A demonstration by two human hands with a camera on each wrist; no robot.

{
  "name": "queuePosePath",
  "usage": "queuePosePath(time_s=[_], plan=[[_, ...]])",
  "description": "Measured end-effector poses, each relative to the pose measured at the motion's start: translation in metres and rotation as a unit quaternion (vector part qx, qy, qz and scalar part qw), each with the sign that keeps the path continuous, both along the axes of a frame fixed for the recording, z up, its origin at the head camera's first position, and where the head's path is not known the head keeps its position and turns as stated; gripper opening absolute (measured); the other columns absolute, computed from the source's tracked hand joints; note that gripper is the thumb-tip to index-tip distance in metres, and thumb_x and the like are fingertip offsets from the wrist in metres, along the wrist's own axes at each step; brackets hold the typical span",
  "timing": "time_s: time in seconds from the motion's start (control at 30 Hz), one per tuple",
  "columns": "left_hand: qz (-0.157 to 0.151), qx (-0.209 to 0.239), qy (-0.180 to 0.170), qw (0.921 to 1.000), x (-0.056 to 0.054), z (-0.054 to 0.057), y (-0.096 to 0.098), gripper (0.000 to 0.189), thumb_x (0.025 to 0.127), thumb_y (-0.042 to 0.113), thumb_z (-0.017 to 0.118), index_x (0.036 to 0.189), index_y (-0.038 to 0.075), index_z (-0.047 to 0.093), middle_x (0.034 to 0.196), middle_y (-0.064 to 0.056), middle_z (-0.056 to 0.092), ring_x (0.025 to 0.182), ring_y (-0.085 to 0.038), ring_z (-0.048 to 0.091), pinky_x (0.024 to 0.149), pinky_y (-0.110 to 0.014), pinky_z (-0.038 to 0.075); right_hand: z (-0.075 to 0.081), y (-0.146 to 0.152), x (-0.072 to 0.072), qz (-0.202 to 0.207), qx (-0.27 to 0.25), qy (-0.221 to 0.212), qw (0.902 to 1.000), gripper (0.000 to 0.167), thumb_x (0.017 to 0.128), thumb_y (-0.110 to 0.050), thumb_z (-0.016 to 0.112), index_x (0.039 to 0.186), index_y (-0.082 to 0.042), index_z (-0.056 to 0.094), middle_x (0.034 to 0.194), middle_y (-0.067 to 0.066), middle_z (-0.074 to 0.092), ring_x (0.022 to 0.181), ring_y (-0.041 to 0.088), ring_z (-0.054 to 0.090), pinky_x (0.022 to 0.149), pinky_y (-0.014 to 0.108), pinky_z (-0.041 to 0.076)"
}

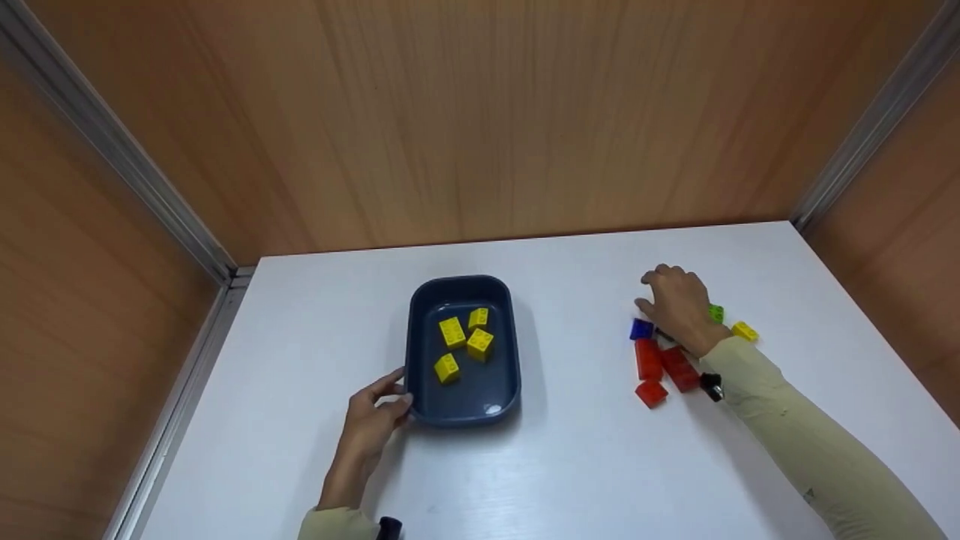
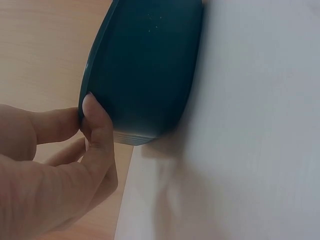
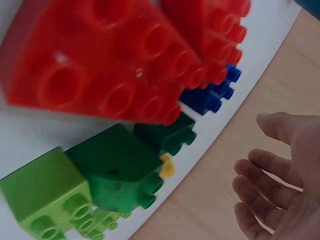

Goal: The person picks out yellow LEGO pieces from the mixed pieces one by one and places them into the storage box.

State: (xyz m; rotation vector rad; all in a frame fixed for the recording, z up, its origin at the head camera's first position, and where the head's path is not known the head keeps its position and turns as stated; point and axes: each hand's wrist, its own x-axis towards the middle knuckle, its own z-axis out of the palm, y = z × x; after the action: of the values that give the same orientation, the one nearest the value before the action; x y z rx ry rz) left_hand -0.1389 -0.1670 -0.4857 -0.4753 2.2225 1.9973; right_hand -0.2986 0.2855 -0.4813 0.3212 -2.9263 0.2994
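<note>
My left hand (image 1: 367,425) pinches the near left corner of a dark blue tray (image 1: 471,401), thumb on one side of the rim and fingers on the other. Inside the tray lie several yellow toy bricks (image 1: 451,332). On the right, my right hand (image 1: 677,306) hovers over a group of bricks with loosely bent fingers and holds nothing. In the right wrist view, red bricks (image 3: 85,65), a blue brick (image 3: 202,100), dark green bricks (image 3: 115,165), light green bricks (image 3: 47,190) and a small yellow piece (image 3: 167,167) lie near that hand. The forearm hides part of the group.
A yellow brick (image 1: 745,331) lies just right of the right wrist. The white table (image 1: 300,337) meets a wooden panel (image 1: 480,127) at the back. More wooden panels with metal frame strips (image 1: 180,405) stand at both sides.
</note>
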Motion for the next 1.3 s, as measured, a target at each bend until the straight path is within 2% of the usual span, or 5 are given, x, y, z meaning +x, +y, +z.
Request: queuePosePath(time_s=[0.2, 0.37, 0.53, 1.03, 1.3], plan=[[-0.002, 0.011, 0.005, 0.9999, 0.0, -0.001, -0.002, 0.05, 0.102, -0.007, 0.06, 0.151, -0.005, 0.053, 0.125, -0.023, 0.053, 0.087, -0.018, 0.062, 0.076, -0.027, 0.059, -0.004, 0.012, -0.001, -0.01, -0.001, -0.004, 0.9999, 0.04, 0.093, -0.015, 0.081, 0.123, 0.009, 0.071, 0.118, 0.031, 0.069, 0.103, 0.047, 0.067, 0.093, 0.059, 0.058], [-0.004, 0.017, 0.007, 0.9998, 0.002, -0.002, -0.002, 0.05, 0.102, -0.007, 0.059, 0.151, -0.006, 0.052, 0.124, -0.023, 0.052, 0.087, -0.017, 0.062, 0.077, -0.027, 0.059, -0.006, 0.021, -0.002, -0.018, 0.002, -0.022, 0.9996, 0.04, 0.094, -0.015, 0.079, 0.124, 0.01, 0.07, 0.12, 0.031, 0.067, 0.104, 0.047, 0.066, 0.096, 0.061, 0.056], [0.001, 0.016, 0.004, 0.9999, 0.002, -0.001, -0.002, 0.05, 0.102, -0.007, 0.06, 0.151, -0.005, 0.053, 0.124, -0.022, 0.053, 0.086, -0.017, 0.062, 0.077, -0.027, 0.059, -0.009, 0.028, -0.003, -0.027, 0.012, -0.047, 0.9985, 0.042, 0.094, -0.015, 0.078, 0.126, 0.01, 0.068, 0.12, 0.032, 0.066, 0.105, 0.048, 0.065, 0.098, 0.063, 0.055], [0.006, 0.002, 0.0, 1.0, -0.001, 0.0, 0.003, 0.047, 0.103, -0.006, 0.058, 0.15, -0.003, 0.056, 0.124, -0.021, 0.053, 0.089, -0.019, 0.061, 0.078, -0.029, 0.06, -0.016, 0.045, -0.009, -0.04, 0.036, -0.077, 0.9956, 0.051, 0.094, -0.02, 0.081, 0.131, 0.012, 0.066, 0.121, 0.034, 0.066, 0.106, 0.05, 0.063, 0.099, 0.064, 0.054], [0.005, 0.011, 0.001, 0.9999, -0.001, 0.0, 0.005, 0.049, 0.102, -0.007, 0.06, 0.151, -0.004, 0.054, 0.123, -0.022, 0.053, 0.085, -0.017, 0.062, 0.076, -0.028, 0.059, -0.022, 0.056, -0.012, -0.039, 0.045, -0.078, 0.9952, 0.051, 0.093, -0.024, 0.082, 0.125, 0.014, 0.067, 0.11, 0.032, 0.068, 0.099, 0.047, 0.062, 0.095, 0.062, 0.052]])
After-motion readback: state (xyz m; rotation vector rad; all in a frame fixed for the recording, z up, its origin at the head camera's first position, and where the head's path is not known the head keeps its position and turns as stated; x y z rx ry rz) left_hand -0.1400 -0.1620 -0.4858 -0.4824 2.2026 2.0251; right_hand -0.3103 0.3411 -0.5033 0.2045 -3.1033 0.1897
